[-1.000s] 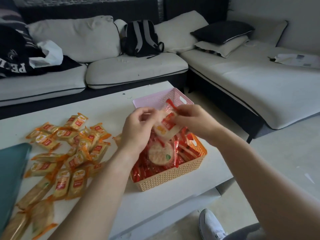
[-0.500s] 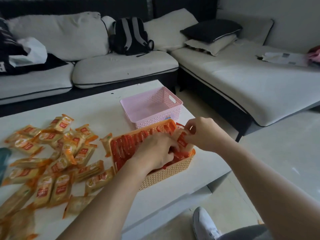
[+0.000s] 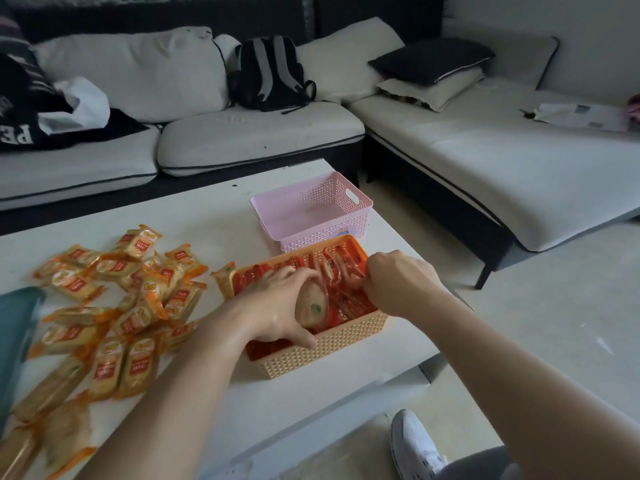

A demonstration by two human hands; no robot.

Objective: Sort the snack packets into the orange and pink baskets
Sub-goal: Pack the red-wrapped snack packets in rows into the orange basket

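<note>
The orange basket stands near the table's right front corner, packed with several red snack packets. My left hand is inside it, fingers closed around a red packet showing a round cracker. My right hand reaches into the basket's right side and pinches the packets there. Behind it stands the pink basket, with nothing visible inside. A heap of orange snack packets is spread over the table's left half.
The white table ends close to the right of both baskets. A teal object lies at the left edge. A sofa with cushions, a dark backpack and clothes wraps around behind and to the right. My white shoe is on the floor.
Both hands came down from above the orange basket with a red packet and now press into the basket. The camera view shifted, so the pink basket is uncovered.
</note>
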